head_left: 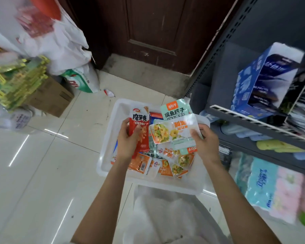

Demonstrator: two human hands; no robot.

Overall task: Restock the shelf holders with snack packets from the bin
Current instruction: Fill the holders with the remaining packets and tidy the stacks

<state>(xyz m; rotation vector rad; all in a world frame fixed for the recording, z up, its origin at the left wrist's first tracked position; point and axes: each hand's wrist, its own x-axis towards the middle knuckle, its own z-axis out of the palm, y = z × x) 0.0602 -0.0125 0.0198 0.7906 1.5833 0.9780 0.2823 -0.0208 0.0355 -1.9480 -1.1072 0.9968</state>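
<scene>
Bare forearms reaching over translucent white plastic bin [106, 161] on tiled floor; left hand [126, 140] gripping red konjac snack packet [139, 128], right hand [203, 143] pinching pale clear-fronted packet [172, 132], mint-green packet [175, 108] behind. Light pinch risks dropping slippery packets before grey shelf [253, 120].

Red and white snack packet [139, 127], gripped by the left hand [128, 141]: bore "魔芋爽" in large black characters; a "20" stood at its top corner.
Mint-green and white snack packet [176, 109]: read "摸鱼搭子" in dark characters under an orange square logo too blurred to read.
White packet with yellow food pictures [172, 131], pinched by the right hand [205, 143]: orange characters, smeared and unreadable.
Light blue tissue pack [261, 182]: cursive lettering, illegible.
</scene>
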